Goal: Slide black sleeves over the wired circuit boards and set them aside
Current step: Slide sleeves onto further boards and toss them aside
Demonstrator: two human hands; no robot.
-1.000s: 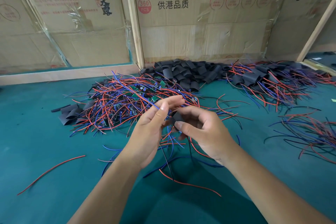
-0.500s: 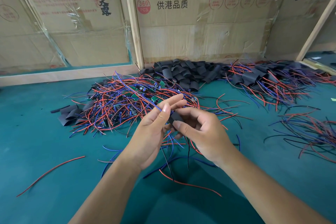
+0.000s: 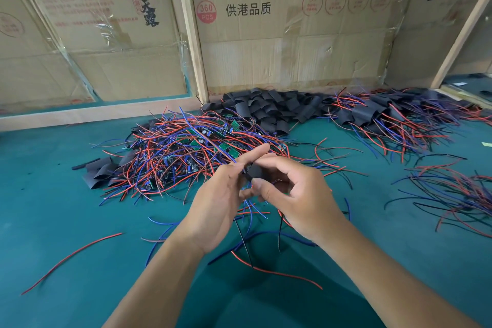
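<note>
Cardboard panels wall the far edge of a green surface strewn with stock for sleeving. At centre, both hands meet over the work: the right hand pinches a black sleeve between thumb and curled fingers, while the left hand closes its fingers on the wires of one board, a blue lead running up and away from its fingertips and other leads hanging below both palms. The board itself is hidden between the two hands, so how far it has entered the sleeve cannot be told. Judged from this, the step in hand is the threading of the sleeve over one wired board. Just beyond the fingers lies the pile of unsleeved boards with red and blue wires; farther beyond, a heap of loose sleeves; beyond and to the right of the right hand, a pile of sleeved boards. The next move probably calls for drawing the sleeve fully along the board while the wires are held taut, then placing the piece on that right-hand pile.
</note>
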